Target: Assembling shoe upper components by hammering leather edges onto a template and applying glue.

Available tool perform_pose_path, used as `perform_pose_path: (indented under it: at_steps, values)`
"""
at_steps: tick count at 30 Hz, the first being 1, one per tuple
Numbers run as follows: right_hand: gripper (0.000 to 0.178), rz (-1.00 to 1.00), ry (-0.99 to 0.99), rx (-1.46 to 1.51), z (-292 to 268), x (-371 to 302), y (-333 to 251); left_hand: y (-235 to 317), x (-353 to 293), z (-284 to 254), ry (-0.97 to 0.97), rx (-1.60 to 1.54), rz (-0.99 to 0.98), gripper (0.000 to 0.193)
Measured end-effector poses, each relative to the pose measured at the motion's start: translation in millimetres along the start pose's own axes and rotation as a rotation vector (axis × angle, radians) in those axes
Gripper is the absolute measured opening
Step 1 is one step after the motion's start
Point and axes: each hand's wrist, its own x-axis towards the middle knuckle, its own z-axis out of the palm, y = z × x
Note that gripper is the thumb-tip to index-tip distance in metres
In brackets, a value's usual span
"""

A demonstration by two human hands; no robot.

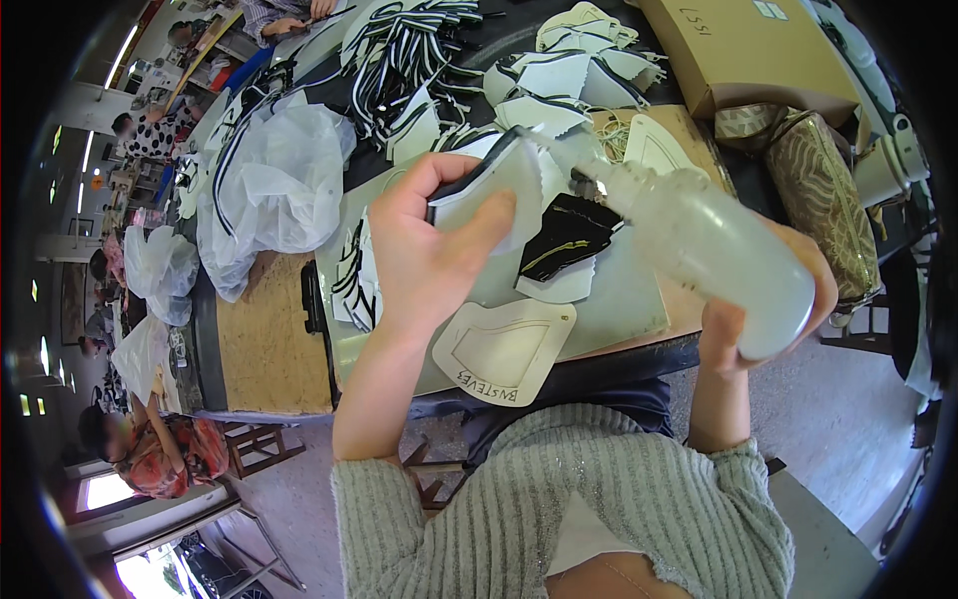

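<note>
My left hand (424, 255) is raised over the table with its fingers closed round a white shoe-upper piece (521, 185) that has a dark edge. In my right hand (816, 275) is a translucent squeeze bottle (723, 255) of whitish liquid, tilted so that its nozzle points toward that piece's upper edge. Whether the nozzle touches the edge, I cannot tell. Beneath the nozzle lies a glossy black piece (569, 237) with a yellow mark, on top of white pieces. A cream card template (499, 349) with a cut outline rests at the table's near edge.
White pieces and black-and-white striped strips (404, 60) are heaped at the back. Clear plastic bags (274, 185) sit to the left. A cardboard box (748, 50), a patterned pouch (823, 205) and a white container (893, 160) stand right. Other people work farther left and behind.
</note>
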Motion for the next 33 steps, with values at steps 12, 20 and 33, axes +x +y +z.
perform_pose_path:
  at_steps: [12,20,33]
  values:
    - [0.074,-0.037,0.141,0.008,-1,1,15,-16,-4,-11,-0.056,-0.167,-0.038,0.022]
    - [0.068,0.003,0.047,-0.039,-5,-1,17,-20,-5,-13,-0.06,-0.159,-0.008,0.02]
    - [0.058,0.371,0.223,0.266,-38,-17,54,-110,128,-62,0.08,-0.082,-0.185,0.025]
